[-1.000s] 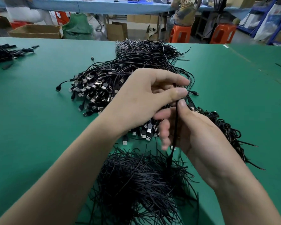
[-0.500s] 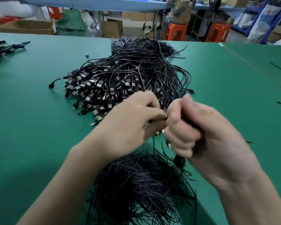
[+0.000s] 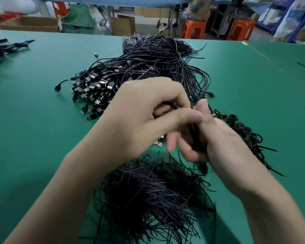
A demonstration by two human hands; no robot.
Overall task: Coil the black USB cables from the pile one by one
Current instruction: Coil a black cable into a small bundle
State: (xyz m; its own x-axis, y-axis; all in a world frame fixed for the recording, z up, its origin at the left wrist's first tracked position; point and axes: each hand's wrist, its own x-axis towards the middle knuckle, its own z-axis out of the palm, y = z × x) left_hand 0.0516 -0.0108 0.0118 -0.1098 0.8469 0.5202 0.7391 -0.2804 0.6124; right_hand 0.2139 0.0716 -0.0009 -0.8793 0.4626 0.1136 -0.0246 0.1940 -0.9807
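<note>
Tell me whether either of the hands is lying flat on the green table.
No: the left hand and the right hand are both raised above the green table, fingers curled round a black cable.

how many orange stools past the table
2: one orange stool under the seated person beyond the table's far edge, the second orange stool just to its right. More may be hidden.

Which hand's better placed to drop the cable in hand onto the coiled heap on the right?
Right, probably. The right hand grips the black cable, and the coiled heap lies just beyond it. The left hand only pinches the cable's upper end, nearer the loose pile.
</note>
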